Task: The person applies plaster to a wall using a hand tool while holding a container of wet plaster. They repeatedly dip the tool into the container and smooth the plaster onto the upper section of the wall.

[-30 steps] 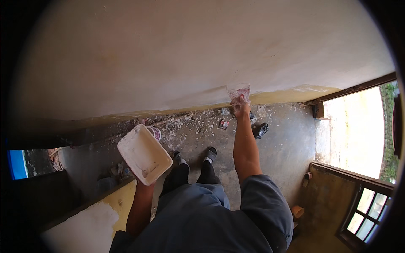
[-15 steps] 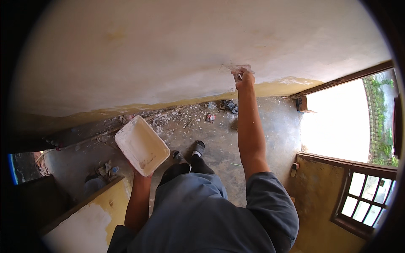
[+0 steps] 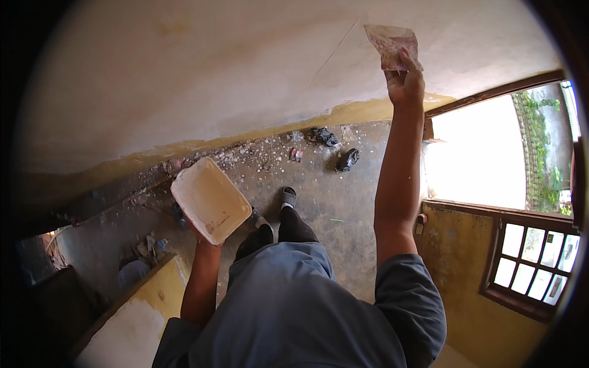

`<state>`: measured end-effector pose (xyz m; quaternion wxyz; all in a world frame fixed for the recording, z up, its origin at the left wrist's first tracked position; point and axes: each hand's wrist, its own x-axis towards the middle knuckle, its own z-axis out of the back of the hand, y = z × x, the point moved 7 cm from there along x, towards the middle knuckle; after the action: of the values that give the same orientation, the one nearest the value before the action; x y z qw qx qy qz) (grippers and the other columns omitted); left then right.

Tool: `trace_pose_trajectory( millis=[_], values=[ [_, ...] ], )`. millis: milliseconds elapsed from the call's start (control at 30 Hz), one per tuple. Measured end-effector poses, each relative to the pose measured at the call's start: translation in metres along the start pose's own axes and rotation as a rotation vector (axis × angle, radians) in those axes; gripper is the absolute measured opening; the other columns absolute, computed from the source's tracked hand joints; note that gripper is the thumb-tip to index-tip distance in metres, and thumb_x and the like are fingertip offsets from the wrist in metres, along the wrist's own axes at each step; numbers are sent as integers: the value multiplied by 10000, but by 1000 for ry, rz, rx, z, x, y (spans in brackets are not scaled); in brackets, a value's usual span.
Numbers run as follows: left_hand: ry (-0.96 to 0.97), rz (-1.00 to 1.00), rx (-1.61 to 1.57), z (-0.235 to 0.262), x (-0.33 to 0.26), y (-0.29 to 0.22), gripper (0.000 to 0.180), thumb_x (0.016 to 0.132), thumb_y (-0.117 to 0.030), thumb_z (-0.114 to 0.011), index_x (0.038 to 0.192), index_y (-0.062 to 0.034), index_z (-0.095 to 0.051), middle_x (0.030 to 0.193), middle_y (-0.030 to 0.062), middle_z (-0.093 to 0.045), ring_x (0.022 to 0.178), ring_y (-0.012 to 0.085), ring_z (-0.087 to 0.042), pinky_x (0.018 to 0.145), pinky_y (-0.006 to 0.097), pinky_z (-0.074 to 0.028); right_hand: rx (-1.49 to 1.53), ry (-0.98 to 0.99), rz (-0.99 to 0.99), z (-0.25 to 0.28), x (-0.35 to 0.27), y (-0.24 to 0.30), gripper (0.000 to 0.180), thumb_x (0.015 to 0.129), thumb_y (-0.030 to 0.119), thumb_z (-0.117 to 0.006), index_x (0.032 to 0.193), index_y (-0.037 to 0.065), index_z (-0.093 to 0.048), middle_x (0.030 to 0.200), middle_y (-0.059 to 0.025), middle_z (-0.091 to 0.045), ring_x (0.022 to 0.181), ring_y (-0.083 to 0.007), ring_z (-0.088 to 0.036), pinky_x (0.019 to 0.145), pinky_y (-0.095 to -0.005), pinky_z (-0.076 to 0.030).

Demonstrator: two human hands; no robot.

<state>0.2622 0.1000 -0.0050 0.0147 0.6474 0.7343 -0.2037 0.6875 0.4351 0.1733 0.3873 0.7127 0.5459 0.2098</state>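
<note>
My right hand (image 3: 406, 83) is raised at the far right of the wall, gripping a thin, flat, see-through scraper (image 3: 392, 46) smeared with pinkish-white residue. The scraper is at the wall (image 3: 233, 67), whose surface carries a pale coat with yellow paint showing along its lower edge. A thin slanting line marks the coat left of the scraper. On the left, my left hand (image 3: 207, 238) holds a rectangular cream-coloured tub (image 3: 211, 199) from its near side and underneath; most of those fingers are hidden. A pale layer coats the inside of the tub.
White crumbs and debris (image 3: 245, 159) litter the floor at the wall's foot. Black plastic bags (image 3: 347, 160) and a small red packet (image 3: 296, 154) lie there too. A low yellow wall (image 3: 162, 288) stands near left. To the right are a bright doorway (image 3: 475, 147) and a barred window (image 3: 534, 260).
My right hand has moved up and to the right along the wall with the scraper, whose broad face now shows. A thin line now shows on the wall. The tub has shifted slightly.
</note>
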Motion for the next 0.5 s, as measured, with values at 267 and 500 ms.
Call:
trace_pose_trajectory(
  millis=[267, 500],
  values=[
    [-115, -73, 39, 13, -17, 18, 674, 948, -571, -483, 1463, -145, -407, 1425, 114, -506, 1247, 361, -546, 1017, 578, -463, 55, -224, -585, 185, 7, -294, 150, 913, 33, -567, 1062, 19, -566, 948, -142, -603, 802, -299, -604, 776, -446, -577],
    [-157, -125, 78, 11, -26, 36, 680, 944, -573, -488, 1465, -143, -403, 1429, 115, -503, 1248, 361, -545, 1018, 576, -463, 25, -185, -795, 201, 32, -395, 228, 913, -31, -518, 1140, -43, -504, 1077, -226, -583, 1005, -406, -621, 894, -529, -582]
  ],
)
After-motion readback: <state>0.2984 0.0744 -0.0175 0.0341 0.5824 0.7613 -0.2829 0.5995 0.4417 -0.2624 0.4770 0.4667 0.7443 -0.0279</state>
